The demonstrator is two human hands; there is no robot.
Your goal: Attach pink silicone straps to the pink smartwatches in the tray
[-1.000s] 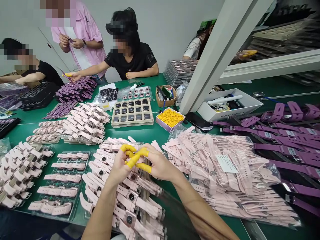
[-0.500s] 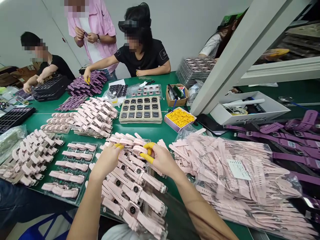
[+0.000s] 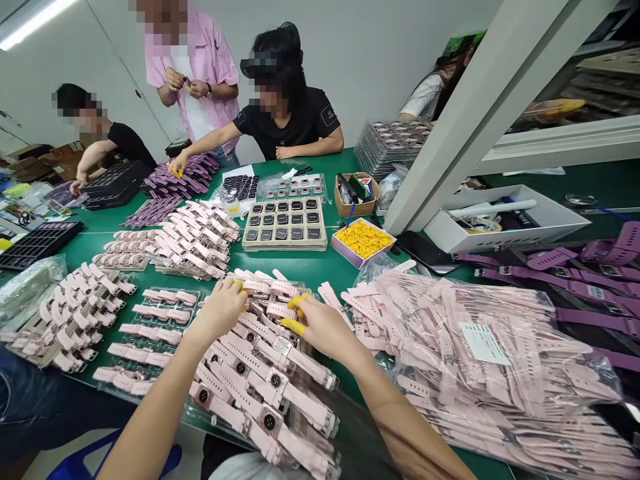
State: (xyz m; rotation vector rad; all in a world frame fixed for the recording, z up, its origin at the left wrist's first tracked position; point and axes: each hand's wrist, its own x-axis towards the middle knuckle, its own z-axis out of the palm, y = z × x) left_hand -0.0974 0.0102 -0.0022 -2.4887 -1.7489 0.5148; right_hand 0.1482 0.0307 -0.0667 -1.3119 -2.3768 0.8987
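My left hand (image 3: 224, 308), with a yellow finger cot, has its fingers curled down at the left end of the top row of pink-strapped smartwatches; its fingertips are partly hidden, so I cannot make out what they grip. My right hand (image 3: 323, 323), with yellow cots on thumb and finger, pinches the right end of a smartwatch (image 3: 280, 311) with a pink strap. Below both hands, several more pink-strapped smartwatches (image 3: 274, 380) lie in slanting rows on stacked clear trays, some with their round black sensor backs facing up.
Bagged pink straps (image 3: 450, 340) pile up on the right. A box of yellow finger cots (image 3: 364, 239) and a tray of dark square watch faces (image 3: 284, 223) stand ahead. More pink-strapped watches (image 3: 80, 313) lie left. A slanted white post (image 3: 445, 127) rises at right. Co-workers sit and stand opposite.
The view has tilted up slightly, so the scene sits a little lower and farther right. Both hands stay at the top row, with the right fingers shifted slightly on the strap.
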